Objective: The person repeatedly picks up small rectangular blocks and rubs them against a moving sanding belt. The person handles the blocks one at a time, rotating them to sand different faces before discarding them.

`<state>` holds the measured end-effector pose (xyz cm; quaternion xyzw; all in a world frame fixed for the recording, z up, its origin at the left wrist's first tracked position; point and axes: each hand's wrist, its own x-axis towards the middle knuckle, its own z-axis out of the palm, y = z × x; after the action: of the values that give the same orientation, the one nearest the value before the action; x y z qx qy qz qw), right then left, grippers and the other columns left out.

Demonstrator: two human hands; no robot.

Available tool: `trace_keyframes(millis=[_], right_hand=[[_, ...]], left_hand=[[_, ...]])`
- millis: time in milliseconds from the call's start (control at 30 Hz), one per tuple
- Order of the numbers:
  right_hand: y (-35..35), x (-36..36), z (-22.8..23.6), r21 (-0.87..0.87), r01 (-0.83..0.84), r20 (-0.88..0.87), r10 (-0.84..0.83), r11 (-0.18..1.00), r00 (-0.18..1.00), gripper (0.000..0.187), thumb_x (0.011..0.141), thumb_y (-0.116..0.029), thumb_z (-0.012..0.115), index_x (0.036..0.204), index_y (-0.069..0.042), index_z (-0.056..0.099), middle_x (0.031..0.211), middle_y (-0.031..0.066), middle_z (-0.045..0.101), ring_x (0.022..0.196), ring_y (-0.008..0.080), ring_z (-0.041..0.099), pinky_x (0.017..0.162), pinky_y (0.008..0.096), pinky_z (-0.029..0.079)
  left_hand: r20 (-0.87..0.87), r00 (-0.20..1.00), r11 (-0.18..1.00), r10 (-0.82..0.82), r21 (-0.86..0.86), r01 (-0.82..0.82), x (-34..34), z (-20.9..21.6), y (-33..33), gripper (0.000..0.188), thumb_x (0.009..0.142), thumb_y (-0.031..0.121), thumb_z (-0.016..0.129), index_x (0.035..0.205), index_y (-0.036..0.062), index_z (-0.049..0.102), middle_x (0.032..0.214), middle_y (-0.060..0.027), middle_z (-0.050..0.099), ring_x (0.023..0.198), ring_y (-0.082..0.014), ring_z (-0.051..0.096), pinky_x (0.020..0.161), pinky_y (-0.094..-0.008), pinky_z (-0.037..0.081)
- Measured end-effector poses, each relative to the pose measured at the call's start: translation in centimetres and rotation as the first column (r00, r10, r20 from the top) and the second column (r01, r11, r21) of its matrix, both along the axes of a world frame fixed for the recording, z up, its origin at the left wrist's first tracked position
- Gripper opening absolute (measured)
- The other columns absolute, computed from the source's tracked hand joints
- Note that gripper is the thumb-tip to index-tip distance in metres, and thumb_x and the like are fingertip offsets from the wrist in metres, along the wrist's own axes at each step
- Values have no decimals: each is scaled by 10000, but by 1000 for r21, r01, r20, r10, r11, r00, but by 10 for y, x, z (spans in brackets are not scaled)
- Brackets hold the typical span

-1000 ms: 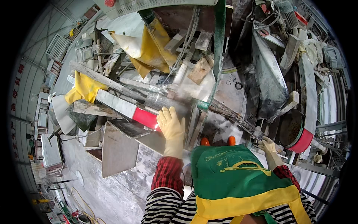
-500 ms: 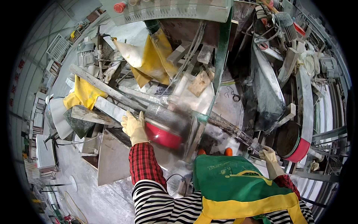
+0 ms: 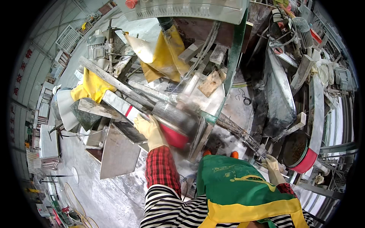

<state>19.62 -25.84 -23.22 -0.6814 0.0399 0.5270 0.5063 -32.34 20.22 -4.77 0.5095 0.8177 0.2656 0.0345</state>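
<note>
My left hand [image 3: 151,132], in a cream rubber glove, lies against the near end of a long white strip [image 3: 116,102] with a red band across it. Its fingers are apart, and the palm side is hidden. Close beside it is a grey drum [image 3: 175,121] with a red lower rim, blurred. My right hand [image 3: 273,167], gloved alike, is closed round the far right end of a rough, dirty pole [image 3: 239,133]; its fingertips are partly hidden. A second round, red-sided drum [image 3: 304,161] stands just right of that hand.
A green post [image 3: 232,68] rises ahead, under a grey control box [image 3: 186,10]. Yellow sheeting [image 3: 163,57] hangs over the machine. A tall grey curved plate [image 3: 279,91] stands at the right. Boards [image 3: 121,152] lean at the left, and a hose [image 3: 74,197] lies on the floor.
The view has shifted, so the surroundings sit further right and the far wall higher. My left hand has moved slightly right and down along the white strip, whose red band now shows. My right hand keeps its place.
</note>
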Motion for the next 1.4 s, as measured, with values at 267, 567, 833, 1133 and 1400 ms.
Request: trace_keyframes(millis=[267, 567, 833, 1133, 1400], right_hand=[[13, -8, 3, 60, -24, 42, 21, 998, 999, 519, 987, -56, 581, 1465, 3, 387, 984, 232, 699, 671, 256, 682, 556, 355, 542], [131, -68, 102, 290, -436, 255, 370, 852, 893, 512, 964, -124, 680, 1442, -37, 521, 1096, 142, 716, 854, 150, 666, 754, 285, 558], [215, -134, 255, 361, -546, 696, 171, 756, 697, 609, 945, -213, 695, 1482, -61, 452, 1283, 195, 654, 1163, 243, 632, 930, 353, 526], [128, -102, 275, 480, -354, 262, 254, 802, 931, 423, 965, -236, 679, 1324, -33, 586, 1024, 75, 707, 895, 131, 650, 805, 319, 537], [140, -57, 296, 217, -175, 513, 41, 960, 857, 415, 910, -431, 729, 946, -18, 726, 703, -10, 634, 618, 73, 547, 581, 258, 444]], left_hand=[[265, 963, 990, -46, 138, 9, -21, -18, -48, 860, 744, 176, 843, 1455, -56, 419, 1432, -219, 527, 1340, -315, 499, 1151, -365, 364], [890, 125, 885, -439, 403, 233, 84, 35, -118, 772, 917, -27, 656, 1584, 125, 299, 1572, -125, 381, 954, -91, 561, 736, -209, 444], [743, -37, 379, -668, 383, 842, 246, 85, -197, 887, 824, 41, 766, 1559, -23, 273, 1564, -201, 368, 1434, -280, 387, 1175, -379, 332], [988, -45, 331, -146, 91, 939, 283, 51, -195, 498, 1033, 304, 569, 1420, -4, 521, 1258, -82, 646, 1113, -143, 600, 932, -287, 490], [998, -39, 424, 46, 16, 906, 307, 48, -215, 392, 1037, 301, 583, 1304, 15, 604, 1211, -56, 666, 1057, -138, 632, 931, -296, 506]])
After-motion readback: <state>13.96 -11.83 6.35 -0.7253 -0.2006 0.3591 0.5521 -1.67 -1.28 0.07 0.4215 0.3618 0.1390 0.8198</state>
